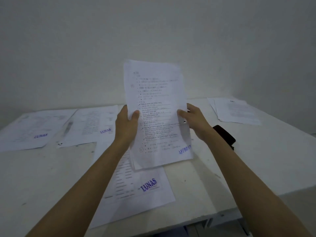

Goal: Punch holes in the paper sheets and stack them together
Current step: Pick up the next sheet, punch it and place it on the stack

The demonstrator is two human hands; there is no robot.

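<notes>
I hold a small bundle of printed paper sheets upright above the table, its lower edge just over the tabletop. A blue "APPROVED" stamp shows at its bottom right corner. My left hand grips the bundle's left edge, thumb on the front. My right hand grips the right edge, thumb on the front near a punched hole. Below the bundle lies a sheet stamped "LUNAS". A dark object, perhaps the hole punch, lies on the table behind my right wrist, partly hidden.
The white table stands against a white wall. Two sheets stamped "LUNAS" lie at the back left and back centre-left. Another paper pile sits at the back right. The table's front edge runs close at lower right.
</notes>
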